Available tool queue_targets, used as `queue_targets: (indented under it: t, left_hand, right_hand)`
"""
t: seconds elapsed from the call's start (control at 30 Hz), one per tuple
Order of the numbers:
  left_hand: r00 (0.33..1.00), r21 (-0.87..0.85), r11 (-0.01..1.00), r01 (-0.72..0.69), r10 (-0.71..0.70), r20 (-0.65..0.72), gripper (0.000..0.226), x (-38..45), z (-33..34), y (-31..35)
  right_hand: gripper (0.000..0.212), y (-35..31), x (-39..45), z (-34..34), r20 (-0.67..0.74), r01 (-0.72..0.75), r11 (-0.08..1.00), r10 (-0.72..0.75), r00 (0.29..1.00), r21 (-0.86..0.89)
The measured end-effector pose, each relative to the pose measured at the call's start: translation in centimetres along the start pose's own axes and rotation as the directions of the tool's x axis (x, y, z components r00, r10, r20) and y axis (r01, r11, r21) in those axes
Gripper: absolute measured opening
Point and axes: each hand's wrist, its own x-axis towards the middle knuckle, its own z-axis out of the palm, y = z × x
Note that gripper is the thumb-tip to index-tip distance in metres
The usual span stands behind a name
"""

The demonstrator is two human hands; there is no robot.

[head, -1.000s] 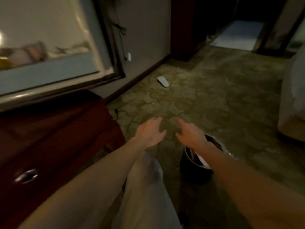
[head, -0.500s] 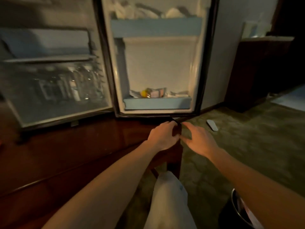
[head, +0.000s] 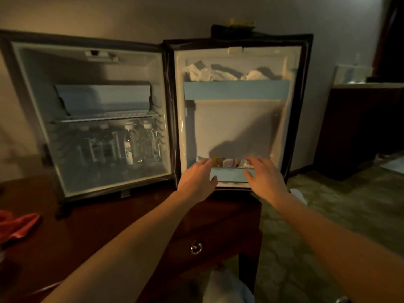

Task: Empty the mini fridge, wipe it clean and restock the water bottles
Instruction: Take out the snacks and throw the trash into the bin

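Dim hotel room, dark wooden bench (head: 91, 232) carrying an open mini fridge (head: 91, 68). Left hand (head: 197, 181) and right hand (head: 265, 177) spread open, empty, reaching at the lower door shelf (head: 231, 174) and its small packets (head: 227, 162). Water bottles (head: 131, 143) standing inside under the wire rack, crumpled white items in the upper door shelf (head: 237, 89). Emptying stage, apparently just starting; next, closing fingers on the packets and lifting them clear.

Light: dim and warm, leaving the room's right side sinking into darkness.
Shadows: the bare hands (head: 231, 179) are casting shadow on the white open fridge door (head: 238, 125).
Blur: clear water bottles (head: 131, 144) are smearing softly.
Edges: bowing outward.
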Motion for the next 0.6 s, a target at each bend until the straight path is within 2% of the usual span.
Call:
queue_targets:
  t: [0.13,0.2,0.27,0.43,0.6]
  left_hand:
    - [0.999,0.012,1.0,0.007,-0.006,-0.035,0.042,3.0,-0.2,-0.9]
    - [1.0,0.018,1.0,0.021,-0.02,-0.015,0.041,4.2,0.1,-1.7]
    - [1.0,0.001,1.0,0.028,-0.028,0.008,0.041,5.1,0.4,-2.5]
    - [0.999,0.042,0.999,-0.032,0.031,0.031,0.045,5.7,1.1,-3.8]
    - [0.996,0.051,0.997,-0.064,0.061,0.063,0.043,5.7,1.2,-4.4]
  right_hand:
    - [0.047,1.0,3.3,-0.5,0.05,-0.04,0.999,0.039,0.998,0.018]
    - [0.052,1.0,4.3,-0.4,0.122,-0.048,0.994,0.036,0.992,0.097]
    - [0.052,0.4,5.0,0.0,0.137,-0.029,0.982,0.003,0.991,0.187]
    - [0.024,-1.8,5.9,2.8,0.155,0.041,0.97,-0.08,0.985,0.241]
    - [0.011,-1.7,6.3,3.6,0.029,0.044,0.92,-0.06,0.998,0.389]
